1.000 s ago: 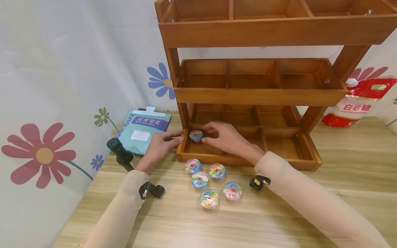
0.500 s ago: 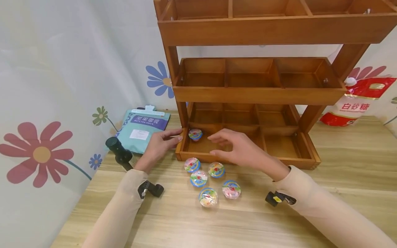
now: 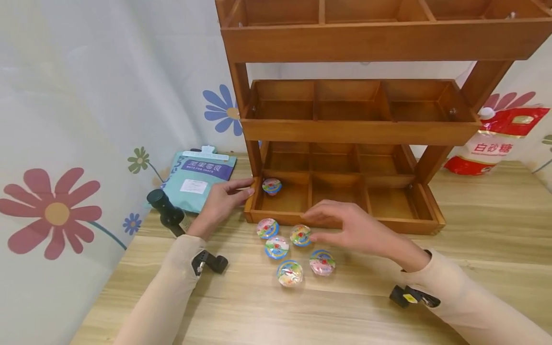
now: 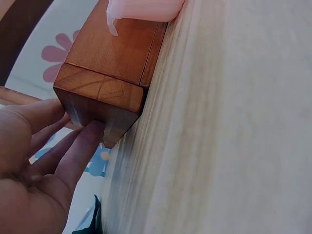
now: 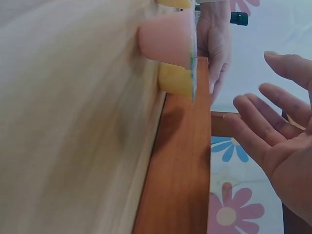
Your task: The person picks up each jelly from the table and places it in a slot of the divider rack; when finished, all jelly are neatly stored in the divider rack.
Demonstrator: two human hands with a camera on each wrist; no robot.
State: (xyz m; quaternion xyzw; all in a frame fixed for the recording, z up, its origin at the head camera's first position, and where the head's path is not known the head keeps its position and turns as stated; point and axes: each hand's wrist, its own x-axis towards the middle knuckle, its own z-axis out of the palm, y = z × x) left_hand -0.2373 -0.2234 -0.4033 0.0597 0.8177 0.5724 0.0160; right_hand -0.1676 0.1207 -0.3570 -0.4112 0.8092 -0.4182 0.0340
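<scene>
Several jelly cups with printed lids lie before the wooden rack (image 3: 284,130); one of them, a yellow-topped cup (image 3: 300,235), is beside the fingertips of my right hand (image 3: 353,229). That hand holds nothing, its fingers parted, as the right wrist view shows with a pink cup (image 5: 168,39) nearby. Another jelly cup (image 3: 271,186) stands in the bottom tier's front left compartment. My left hand (image 3: 220,205) rests its fingertips on the rack's left end; in the left wrist view its fingers touch the wooden corner (image 4: 105,92).
Left of the rack lie a teal snack bag (image 3: 194,184) and a dark bottle (image 3: 169,214). A red and white sugar bag (image 3: 496,141) stands at the right on the wooden table (image 3: 345,311). The rack's upper tiers overhang the back.
My right hand has drawn back from the cup in the compartment, moving right and toward the table's front, near the loose cups. My left hand has stayed at the rack's end.
</scene>
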